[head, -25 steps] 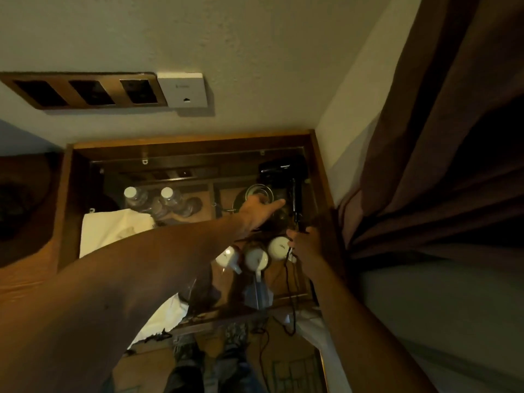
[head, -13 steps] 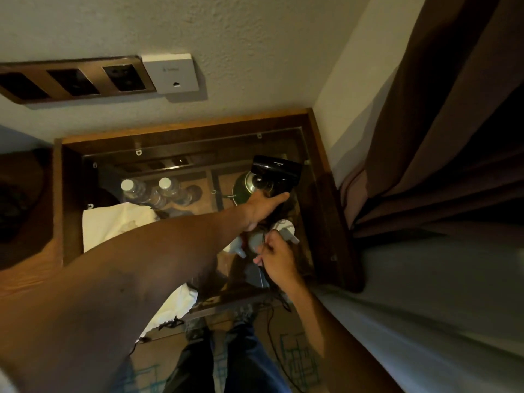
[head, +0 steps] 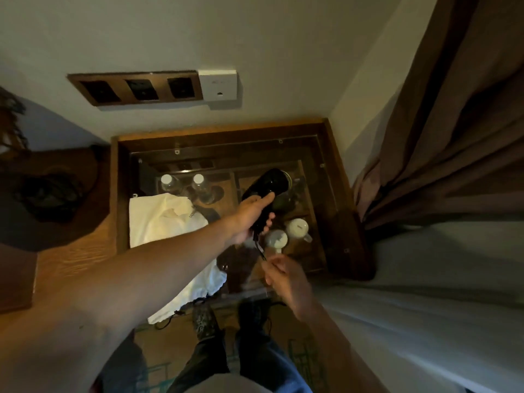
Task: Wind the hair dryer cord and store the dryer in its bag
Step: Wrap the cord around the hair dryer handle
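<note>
The hair dryer (head: 265, 194) is black and is held in the air above the glass-topped table (head: 334, 171), with its round head pointing away from the person. The left hand (head: 249, 215) is closed around its handle, the thumb lying along the body. The cord (head: 259, 248) comes out of the bottom of the handle and runs down to the right hand (head: 286, 275), which is blurred; its fingers seem pinched on the cord, but this cannot be told for certain. The white bag (head: 167, 219) lies open on the left part of the table, near the dryer, beside two water bottles (head: 184, 184). Two white cups (head: 286, 234) stand just under the dryer.

To wind well, the person should probably keep the dryer steady in the left hand and let the right hand lay even loops around the handle or into a bundle, not too tight near the exit point, and away from the cups.

Compared with half a second ago, the dryer is lifted off the table and turned, and the left hand now grips the handle fully instead of only touching the dryer. The right hand has moved lower, toward the person, drawing the cord out.
</note>
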